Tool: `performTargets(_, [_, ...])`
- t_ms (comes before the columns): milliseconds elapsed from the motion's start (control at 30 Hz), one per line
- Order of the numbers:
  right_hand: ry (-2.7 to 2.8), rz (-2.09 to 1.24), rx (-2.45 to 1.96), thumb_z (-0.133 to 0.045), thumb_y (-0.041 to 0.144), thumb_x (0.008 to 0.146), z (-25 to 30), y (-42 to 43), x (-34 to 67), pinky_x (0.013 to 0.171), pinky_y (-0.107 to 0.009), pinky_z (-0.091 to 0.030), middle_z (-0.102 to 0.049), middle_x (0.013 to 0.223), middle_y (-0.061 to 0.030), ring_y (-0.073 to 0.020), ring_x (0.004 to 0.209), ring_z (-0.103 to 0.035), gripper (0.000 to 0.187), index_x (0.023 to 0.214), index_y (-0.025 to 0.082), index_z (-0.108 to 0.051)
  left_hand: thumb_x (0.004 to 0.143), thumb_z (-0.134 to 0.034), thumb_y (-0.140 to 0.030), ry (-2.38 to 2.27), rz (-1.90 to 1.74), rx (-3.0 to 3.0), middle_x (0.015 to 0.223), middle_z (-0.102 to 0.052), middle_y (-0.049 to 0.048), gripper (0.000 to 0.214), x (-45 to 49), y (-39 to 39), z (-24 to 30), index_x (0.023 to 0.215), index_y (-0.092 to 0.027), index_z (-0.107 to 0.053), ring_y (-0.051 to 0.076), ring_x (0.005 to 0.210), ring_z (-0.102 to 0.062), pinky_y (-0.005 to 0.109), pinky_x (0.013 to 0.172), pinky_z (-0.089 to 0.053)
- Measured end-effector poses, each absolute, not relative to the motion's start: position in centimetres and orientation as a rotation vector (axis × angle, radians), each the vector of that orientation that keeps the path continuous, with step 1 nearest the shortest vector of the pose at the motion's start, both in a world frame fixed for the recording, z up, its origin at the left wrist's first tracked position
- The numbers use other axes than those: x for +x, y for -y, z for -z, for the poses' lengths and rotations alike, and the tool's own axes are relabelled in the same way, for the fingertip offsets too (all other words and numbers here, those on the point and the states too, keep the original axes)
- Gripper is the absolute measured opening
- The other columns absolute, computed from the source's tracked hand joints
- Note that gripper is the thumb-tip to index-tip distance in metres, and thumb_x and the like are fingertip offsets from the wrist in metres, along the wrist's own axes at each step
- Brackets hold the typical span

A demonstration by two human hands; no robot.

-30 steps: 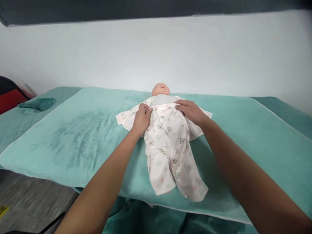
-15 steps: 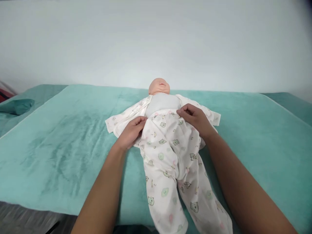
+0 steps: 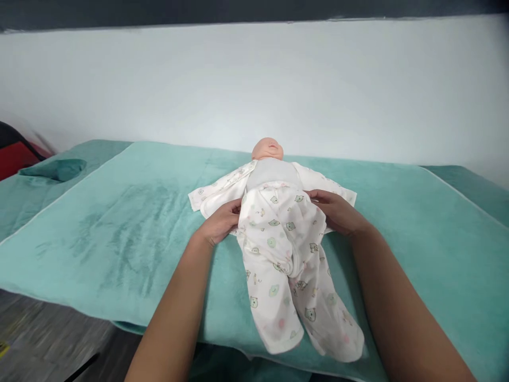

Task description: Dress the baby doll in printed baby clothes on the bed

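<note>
We had our left hand (image 3: 221, 220) and right hand (image 3: 338, 212) at the sides of the pants (image 3: 270, 239), seemingly to steady them on the doll (image 3: 267, 150), but couldn't tell whether fingers pinched them.

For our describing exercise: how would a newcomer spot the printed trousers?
On the teal cover lies a doll, its head nearest the white wall. The printed trousers cover its lower half, between the left hand and right hand. Unlike the open jacket, they have two legs.

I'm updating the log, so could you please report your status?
Left hand, right hand at either side of patterned trousers. Doll face-up, jacket open. No obstruction seen.
</note>
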State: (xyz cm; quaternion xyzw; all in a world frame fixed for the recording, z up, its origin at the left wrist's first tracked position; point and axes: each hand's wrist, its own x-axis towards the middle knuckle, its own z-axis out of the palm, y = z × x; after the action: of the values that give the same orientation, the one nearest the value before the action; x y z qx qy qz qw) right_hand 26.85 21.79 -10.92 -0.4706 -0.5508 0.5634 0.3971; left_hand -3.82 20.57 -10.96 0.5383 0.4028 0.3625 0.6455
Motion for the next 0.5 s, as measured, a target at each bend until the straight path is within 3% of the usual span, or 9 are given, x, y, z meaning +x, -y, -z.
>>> performTargets(200, [1.298, -1.460, -1.186, -0.084, 0.043, 0.065, 11.2, -21.8, 26.0, 0.057, -0.029, -0.050, -0.069, 0.080, -0.0024, -0.0186, 0.069, -0.064, 0.034, 0.085, 0.021, -0.068, 0.064, -0.074, -0.022, -0.936, -0.951, 1.192, 0.094, -0.075, 0.0091, 0.036, -3.4, -20.2, 10.9, 0.099, -0.014, -0.072, 0.026, 0.091, -0.067, 0.038, 0.079, -0.053])
performTargets(500, [1.306, -1.155, -1.148, -0.077, 0.030, 0.065, 12.2, -22.7, 24.5, 0.054, -0.026, -0.041, -0.062, 0.074, 0.0040, -0.0136, 0.061, -0.054, 0.026, 0.076, 0.023, -0.055, 0.071, -0.071, -0.026, -1.038, -1.141, 1.263, 0.088, -0.067, 0.0017, 0.024, -2.6, -20.8, 11.6, 0.092, -0.019, -0.062, 0.019, 0.083, -0.060, 0.030, 0.072, -0.048])
